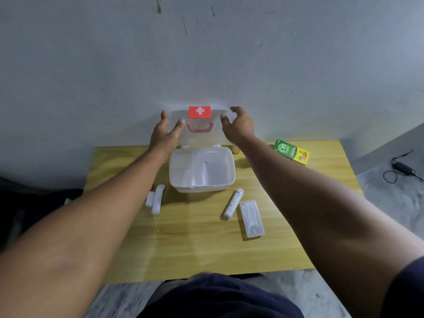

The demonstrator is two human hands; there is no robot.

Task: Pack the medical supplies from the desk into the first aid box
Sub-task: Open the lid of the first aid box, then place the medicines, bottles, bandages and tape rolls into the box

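The white first aid box point(181, 180) stands open at the back of the wooden desk, its divided inside holding nothing. Its clear lid point(199, 125), with a red cross label and red handle, is upright against the wall. My left hand point(166, 134) grips the lid's left edge and my right hand point(238, 125) grips its right edge. Two white bandage rolls point(156, 199) lie left of the box. A third roll point(232, 204) and a clear pack of cotton swabs point(251, 218) lie in front right. A green and yellow medicine carton point(291, 152) sits at the back right.
The desk point(195, 244) stands against a grey wall. A small yellow item point(236, 149) peeks out behind my right wrist. A black cable and adapter point(402, 168) lie on the floor to the right. My lap is at the desk's near edge.
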